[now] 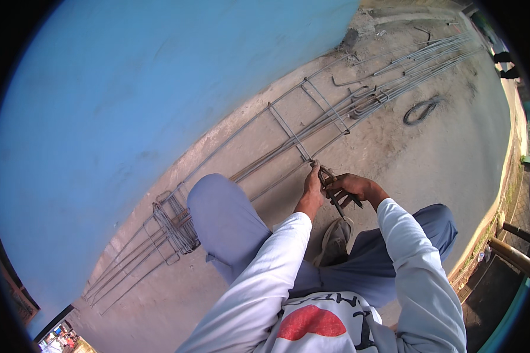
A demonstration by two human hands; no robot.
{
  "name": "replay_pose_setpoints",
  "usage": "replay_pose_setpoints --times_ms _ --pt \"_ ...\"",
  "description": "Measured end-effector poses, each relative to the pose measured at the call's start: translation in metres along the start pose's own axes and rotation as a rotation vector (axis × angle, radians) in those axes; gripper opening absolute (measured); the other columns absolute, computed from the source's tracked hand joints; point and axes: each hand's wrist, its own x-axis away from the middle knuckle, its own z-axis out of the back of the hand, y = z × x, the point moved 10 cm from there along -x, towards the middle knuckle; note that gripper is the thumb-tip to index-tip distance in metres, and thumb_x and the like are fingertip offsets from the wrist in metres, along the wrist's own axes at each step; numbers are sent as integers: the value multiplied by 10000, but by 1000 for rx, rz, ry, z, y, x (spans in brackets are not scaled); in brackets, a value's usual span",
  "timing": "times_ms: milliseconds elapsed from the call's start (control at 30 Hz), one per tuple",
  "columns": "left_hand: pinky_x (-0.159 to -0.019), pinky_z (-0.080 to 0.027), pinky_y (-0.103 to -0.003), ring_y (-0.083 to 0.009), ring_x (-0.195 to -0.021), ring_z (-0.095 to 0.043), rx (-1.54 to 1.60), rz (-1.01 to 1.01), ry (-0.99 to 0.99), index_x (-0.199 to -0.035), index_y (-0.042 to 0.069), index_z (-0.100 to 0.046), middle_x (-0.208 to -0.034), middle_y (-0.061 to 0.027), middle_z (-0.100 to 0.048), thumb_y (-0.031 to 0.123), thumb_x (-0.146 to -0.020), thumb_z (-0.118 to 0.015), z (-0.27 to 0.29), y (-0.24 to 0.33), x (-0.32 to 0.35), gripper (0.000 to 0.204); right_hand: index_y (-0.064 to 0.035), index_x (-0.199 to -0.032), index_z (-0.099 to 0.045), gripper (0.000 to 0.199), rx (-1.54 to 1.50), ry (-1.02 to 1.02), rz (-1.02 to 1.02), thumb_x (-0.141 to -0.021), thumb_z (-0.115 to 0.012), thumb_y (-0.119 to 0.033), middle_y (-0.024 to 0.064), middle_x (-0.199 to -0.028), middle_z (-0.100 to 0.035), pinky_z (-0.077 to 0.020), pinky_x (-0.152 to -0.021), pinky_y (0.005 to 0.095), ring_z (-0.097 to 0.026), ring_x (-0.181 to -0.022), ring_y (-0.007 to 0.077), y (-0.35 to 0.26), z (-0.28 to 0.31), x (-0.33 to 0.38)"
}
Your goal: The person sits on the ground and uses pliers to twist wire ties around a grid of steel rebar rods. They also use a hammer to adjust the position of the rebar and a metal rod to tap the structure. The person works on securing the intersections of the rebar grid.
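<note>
A long cage of steel rebar (pixel 229 141) lies on the ground, with square stirrups (pixel 288 129) set across its bars. At its near side, my left hand (pixel 312 193) is closed by the corner of a stirrup, thumb up; what its fingers pinch is hidden. My right hand (pixel 359 186) grips dark pincers (pixel 338 205), whose handles point back toward me. The pincers' head reaches up to the same corner, beside my left thumb. Whether a tie wire sits in the jaws is too small to tell.
A blue wall (pixel 135 88) runs along the left. Bundled stirrups (pixel 179 226) hang together at the cage's lower left end. Loose bars (pixel 430 56) and a wire coil (pixel 421 110) lie at upper right. My shoe (pixel 334 241) is just below my hands.
</note>
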Motion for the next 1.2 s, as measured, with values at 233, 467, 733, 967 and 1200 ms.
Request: replay_pose_setpoints --times_ms 233,467,733,967,1200 --pt "-762 -514 -358 -225 -853 -656 -22 -85 68 -1212 128 -650 -984 -57 -703 494 -974 -617 10 2 -13 439 9 -1295 -561 384 -27 -19 -33 -1029 -532 -267 158 -1095 -692 -629 -720 424 -714 -867 242 -1 -4 -4" --pt "-789 -498 -354 -198 -868 -645 2 -47 56 -1149 77 -632 -1001 -75 -698 484 -1031 -554 -11 -5 -7 430 20 -1271 -537 446 -3 90 20 -970 -674 -279 161 -998 -687 -626 -716 432 -716 -848 277 4 8 -4" --pt "-681 -531 -372 -203 -751 -644 3 -67 151 -1042 53 -593 -858 -81 -667 429 -1064 -514 -4 -4 -30 386 10 -1400 -440 534 1224 736 135 -929 -601 -186 204 -1183 -641 -511 -935 515 -637 -1118 398 -34 4 58" --pt "-596 -548 -346 -200 -660 -649 30 -39 269 -1041 65 -610 -860 -70 -682 375 -1046 -552 -4 -5 -34 315 -8 -1344 -535 427 1336 897 158 -969 -546 -212 211 -1122 -675 -534 -833 503 -674 -1041 383 -11 23 34" --pt "-606 -538 -322 -181 -739 -689 -561 44 294 -989 109 -668 -908 -44 -749 429 -951 -680 -1 16 3 323 -30 -990 -629 379 749 463 -18 -995 -624 -409 203 -879 -707 -540 -730 501 -723 -848 280 17 25 3"
